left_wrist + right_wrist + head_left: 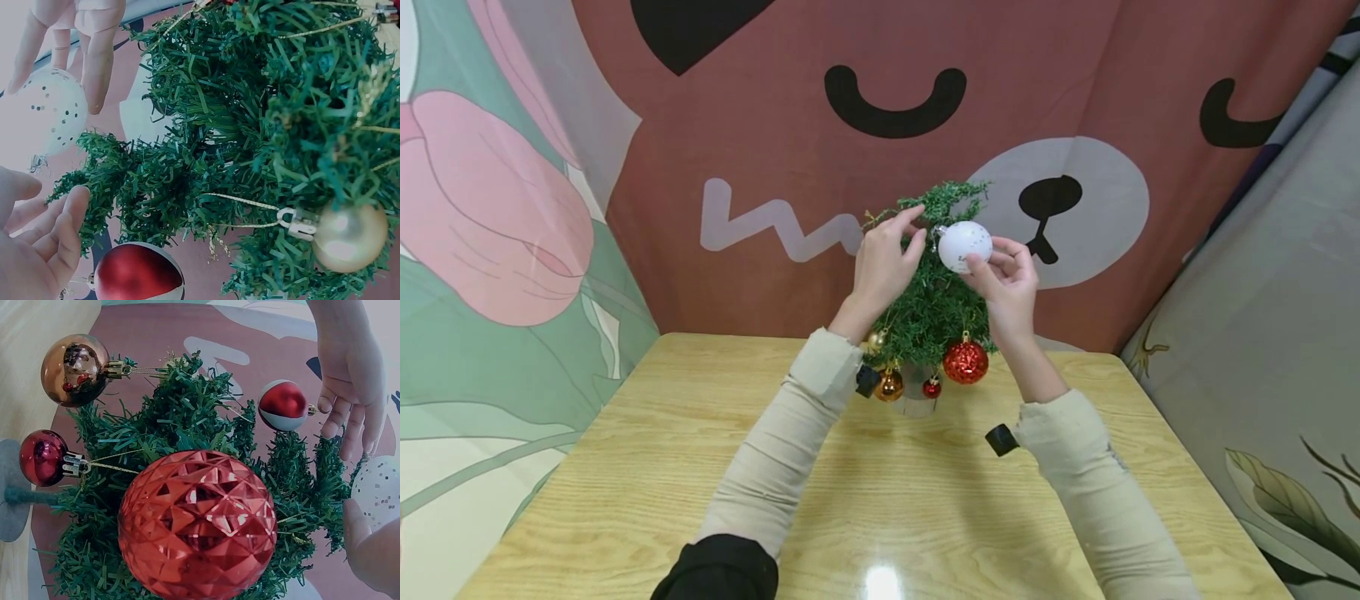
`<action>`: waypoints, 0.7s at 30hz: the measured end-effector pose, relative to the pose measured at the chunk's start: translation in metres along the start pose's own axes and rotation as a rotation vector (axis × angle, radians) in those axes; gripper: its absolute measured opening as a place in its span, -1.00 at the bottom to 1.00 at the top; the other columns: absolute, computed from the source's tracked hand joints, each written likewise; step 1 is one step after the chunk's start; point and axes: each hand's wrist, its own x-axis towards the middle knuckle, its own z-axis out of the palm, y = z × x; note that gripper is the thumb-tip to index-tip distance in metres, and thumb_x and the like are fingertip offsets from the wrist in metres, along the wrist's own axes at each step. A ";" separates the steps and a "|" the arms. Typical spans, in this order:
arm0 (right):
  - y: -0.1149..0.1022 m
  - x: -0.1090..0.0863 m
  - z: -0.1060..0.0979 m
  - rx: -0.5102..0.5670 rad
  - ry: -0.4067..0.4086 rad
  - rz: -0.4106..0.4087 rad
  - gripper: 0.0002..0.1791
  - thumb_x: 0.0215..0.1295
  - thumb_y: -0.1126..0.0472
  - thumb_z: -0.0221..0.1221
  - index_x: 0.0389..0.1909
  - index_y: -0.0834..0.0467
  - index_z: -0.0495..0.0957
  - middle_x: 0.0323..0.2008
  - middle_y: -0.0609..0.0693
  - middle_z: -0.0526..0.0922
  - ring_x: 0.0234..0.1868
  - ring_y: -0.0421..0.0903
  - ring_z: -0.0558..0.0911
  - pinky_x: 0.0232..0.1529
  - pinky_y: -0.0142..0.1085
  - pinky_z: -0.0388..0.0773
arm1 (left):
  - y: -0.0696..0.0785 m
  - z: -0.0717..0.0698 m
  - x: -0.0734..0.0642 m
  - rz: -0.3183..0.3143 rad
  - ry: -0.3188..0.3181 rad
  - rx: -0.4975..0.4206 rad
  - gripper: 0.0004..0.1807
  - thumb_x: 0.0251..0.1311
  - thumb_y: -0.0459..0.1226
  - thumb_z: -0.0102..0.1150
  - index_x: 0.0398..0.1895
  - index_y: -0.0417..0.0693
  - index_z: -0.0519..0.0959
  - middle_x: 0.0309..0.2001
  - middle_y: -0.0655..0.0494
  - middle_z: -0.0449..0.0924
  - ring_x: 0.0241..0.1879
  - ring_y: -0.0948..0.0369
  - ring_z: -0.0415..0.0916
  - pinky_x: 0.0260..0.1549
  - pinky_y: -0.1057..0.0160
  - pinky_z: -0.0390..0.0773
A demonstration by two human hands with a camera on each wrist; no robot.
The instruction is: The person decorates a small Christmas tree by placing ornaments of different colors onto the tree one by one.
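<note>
A small green artificial Christmas tree (925, 321) stands near the table's far edge. My right hand (1011, 287) pinches a white glitter-dotted bauble (965, 247) between thumb and fingers in front of the treetop. The bauble's silver cap points left, toward my left hand (882, 265). That hand is beside the upper branches, its fingers extended and loosely bent, with nothing seen in its grasp. In the left wrist view, a red-and-white bauble (137, 274) lies close below those fingers, and a pale gold bauble (351, 237) hangs from a gold string.
A large faceted red bauble (966, 362), a copper bauble (890, 385) and a small red bauble (932, 387) hang low on the tree. The tree's base (916, 406) rests on the wooden table (880, 483). Printed curtains (760, 283) enclose the back and sides.
</note>
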 end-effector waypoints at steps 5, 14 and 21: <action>0.000 0.001 0.001 -0.016 0.001 0.018 -0.70 0.15 0.46 0.10 -0.11 0.20 0.34 -0.26 0.06 0.49 -0.23 -0.07 0.55 -0.23 -0.25 0.54 | 0.001 0.000 0.000 0.000 0.020 -0.029 -0.65 0.29 -0.19 -0.08 0.08 -0.07 0.46 -0.28 0.04 0.60 -0.78 0.24 0.21 -0.78 0.35 0.19; 0.001 0.000 0.001 -0.006 0.012 0.027 -0.72 0.16 0.44 0.10 -0.11 0.20 0.34 -0.25 0.08 0.48 -0.19 -0.05 0.55 -0.21 -0.23 0.53 | 0.001 -0.001 0.000 -0.019 0.041 -0.042 -0.77 0.25 -0.18 -0.02 -0.22 -0.14 0.53 -0.31 0.04 0.59 -0.61 0.25 0.42 -0.61 0.32 0.38; 0.001 -0.002 0.001 -0.001 -0.003 0.028 -0.70 0.15 0.41 0.12 -0.09 0.21 0.33 -0.24 0.09 0.46 -0.18 -0.04 0.54 -0.19 -0.23 0.52 | 0.001 -0.001 0.000 0.011 0.013 -0.075 -0.72 0.18 -0.12 0.08 -0.23 -0.15 0.56 -0.33 0.05 0.61 -0.60 0.24 0.43 -0.57 0.33 0.42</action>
